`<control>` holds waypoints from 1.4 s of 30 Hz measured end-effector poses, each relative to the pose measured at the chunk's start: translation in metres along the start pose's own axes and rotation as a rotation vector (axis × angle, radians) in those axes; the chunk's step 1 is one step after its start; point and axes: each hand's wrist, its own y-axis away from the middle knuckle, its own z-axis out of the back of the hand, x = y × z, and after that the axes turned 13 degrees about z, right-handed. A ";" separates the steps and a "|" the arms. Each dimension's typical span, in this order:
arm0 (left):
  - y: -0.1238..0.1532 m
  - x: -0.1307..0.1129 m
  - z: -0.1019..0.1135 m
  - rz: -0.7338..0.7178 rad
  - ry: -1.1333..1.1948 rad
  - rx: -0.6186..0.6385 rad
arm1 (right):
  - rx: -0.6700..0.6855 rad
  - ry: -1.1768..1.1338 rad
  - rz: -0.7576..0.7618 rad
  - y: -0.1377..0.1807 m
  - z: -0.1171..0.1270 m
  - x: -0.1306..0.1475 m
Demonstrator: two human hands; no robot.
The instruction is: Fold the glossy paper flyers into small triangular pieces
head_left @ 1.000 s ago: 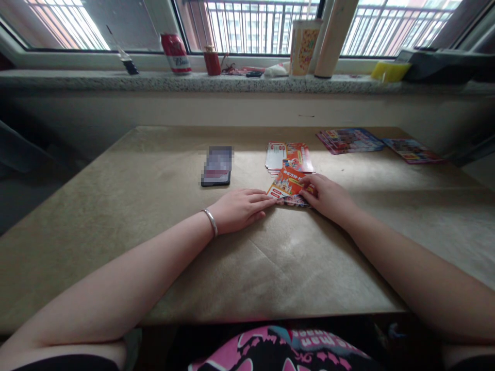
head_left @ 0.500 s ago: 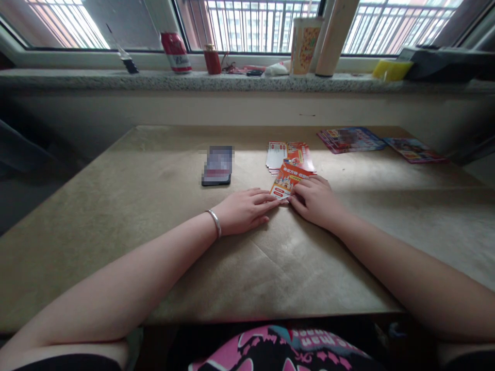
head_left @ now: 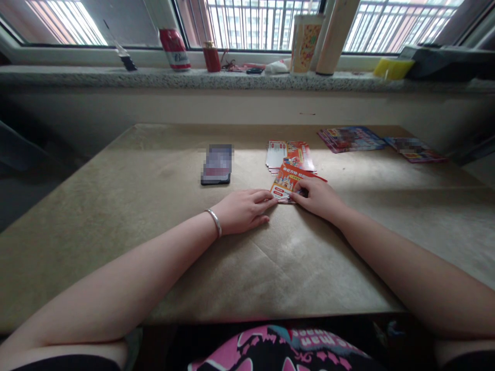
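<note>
An orange and white printed leaflet (head_left: 285,181) lies at a slant on the table, overlapping the near edge of a stack of similar leaflets (head_left: 296,153). My left hand (head_left: 247,210), with a silver bangle at the wrist, rests flat, its fingers stretched out and the tips on the leaflet's lower left corner. Over the leaflet's right part is my right hand (head_left: 317,197), fingers bent, thumb and index finger curled onto its lower edge. Part of the leaflet is hidden under that hand. A phone (head_left: 217,165) lies to the left, its screen blurred.
Colourful printed sheets (head_left: 351,139) lie in a fanned pile at the back right, with more sheets (head_left: 415,149) beside them. On the stone windowsill (head_left: 232,81) stand a red can (head_left: 175,50), a red bottle (head_left: 211,57), a paper cup (head_left: 306,45) and a yellow object (head_left: 392,68).
My right hand has shifted slightly, its thumb and index finger now forming an arch on the leaflet. More of the leaflet's lower edge and its upper right corner show. My left hand has hardly moved.
</note>
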 end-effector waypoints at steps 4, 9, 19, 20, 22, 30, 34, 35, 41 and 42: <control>0.000 -0.001 -0.001 0.002 -0.024 -0.008 | 0.033 0.005 -0.010 -0.001 0.001 -0.002; 0.000 -0.001 -0.001 0.007 -0.030 -0.001 | 0.077 0.022 -0.033 -0.004 0.004 -0.001; -0.002 -0.003 0.001 0.016 -0.022 0.010 | 0.080 0.062 -0.017 -0.006 0.003 -0.001; -0.002 -0.004 0.002 0.016 -0.023 0.009 | 0.075 0.075 -0.001 -0.006 0.002 -0.002; -0.001 -0.004 0.002 0.018 -0.023 0.010 | 0.066 0.134 0.034 -0.005 0.002 0.000; -0.001 -0.002 0.001 -0.008 -0.027 0.045 | 0.034 0.418 0.234 0.005 0.009 0.030; -0.001 -0.001 0.000 -0.034 0.006 0.031 | 0.064 0.333 0.191 0.007 0.009 0.036; -0.001 0.000 0.000 -0.034 0.018 0.026 | 0.064 0.301 0.163 0.007 0.008 0.034; -0.001 0.001 0.001 -0.030 0.029 0.014 | 0.097 0.119 0.018 0.002 0.005 0.021; -0.001 0.001 0.001 -0.030 0.021 0.010 | 0.093 0.105 0.011 0.001 0.005 0.021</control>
